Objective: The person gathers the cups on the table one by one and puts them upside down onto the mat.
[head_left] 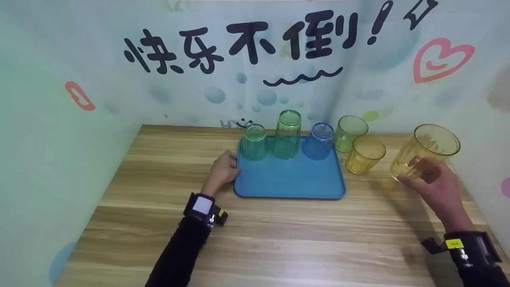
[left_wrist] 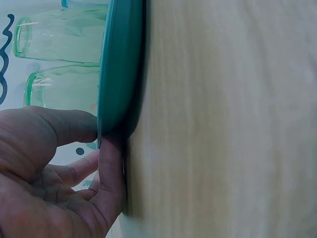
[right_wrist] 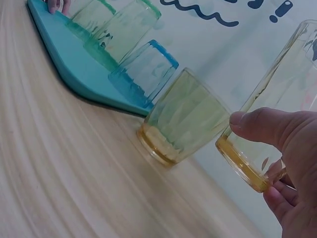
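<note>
My left hand pinches the left rim of a blue tray, thumb on the upper side and fingers beneath, as the left wrist view shows. Three glasses stand upside down along the tray's back: a short green glass, a tall green glass and a short blue glass. To the right, my right hand grips a tall yellow glass low near its base, mouth up and slightly tilted. In the right wrist view its base appears raised off the table.
Between tray and right hand, a short yellow glass stands upright, with an upright green glass behind it, close to the tray's right edge. The wooden table meets a printed backdrop at the back and sides.
</note>
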### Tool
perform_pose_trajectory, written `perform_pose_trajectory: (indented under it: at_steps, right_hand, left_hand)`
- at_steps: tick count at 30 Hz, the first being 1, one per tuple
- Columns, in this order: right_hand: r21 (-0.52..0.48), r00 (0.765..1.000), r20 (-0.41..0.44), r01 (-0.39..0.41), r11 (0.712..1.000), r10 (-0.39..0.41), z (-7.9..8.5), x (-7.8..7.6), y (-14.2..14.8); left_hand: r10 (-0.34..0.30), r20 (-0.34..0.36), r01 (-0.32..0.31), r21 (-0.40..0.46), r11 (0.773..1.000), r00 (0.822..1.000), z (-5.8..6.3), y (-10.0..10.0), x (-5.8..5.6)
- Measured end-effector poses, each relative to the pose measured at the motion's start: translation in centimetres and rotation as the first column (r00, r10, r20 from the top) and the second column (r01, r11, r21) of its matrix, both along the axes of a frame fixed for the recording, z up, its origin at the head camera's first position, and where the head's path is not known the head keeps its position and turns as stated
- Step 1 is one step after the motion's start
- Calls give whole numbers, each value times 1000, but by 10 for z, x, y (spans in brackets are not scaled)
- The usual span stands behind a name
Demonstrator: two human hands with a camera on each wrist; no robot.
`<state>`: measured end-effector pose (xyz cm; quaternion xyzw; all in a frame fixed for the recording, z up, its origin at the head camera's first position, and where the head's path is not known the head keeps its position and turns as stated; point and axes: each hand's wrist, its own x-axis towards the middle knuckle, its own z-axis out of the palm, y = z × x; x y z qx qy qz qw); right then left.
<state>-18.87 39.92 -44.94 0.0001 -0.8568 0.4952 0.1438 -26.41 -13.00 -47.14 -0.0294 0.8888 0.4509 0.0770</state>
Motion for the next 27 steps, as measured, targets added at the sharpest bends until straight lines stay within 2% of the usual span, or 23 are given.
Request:
perform_pose_trajectory:
  at_steps: [5, 13, 21, 27]
  right_hand:
    - [-19, 1000, -18, -1, 1000, 0, 8, -2, -5]
    - [-40, 999, -36, 16, 999, -18, 20, -3, -11]
    - [-83, 999, -30, 22, 996, -25, 33, -6, -18]
    - [-44, 1000, -26, 8, 999, -9, 37, -10, -25]
  left_hand:
    - [-4, -9, 4, 1, 1000, 1000, 0, -1, 0]
    - [-6, 22, 6, -10, 1000, 1000, 0, 0, -1]
    - [-25, -6, 25, -56, 998, 1000, 0, 0, -3]
    - [-14, 11, 14, -32, 999, 1000, -1, 0, -1]
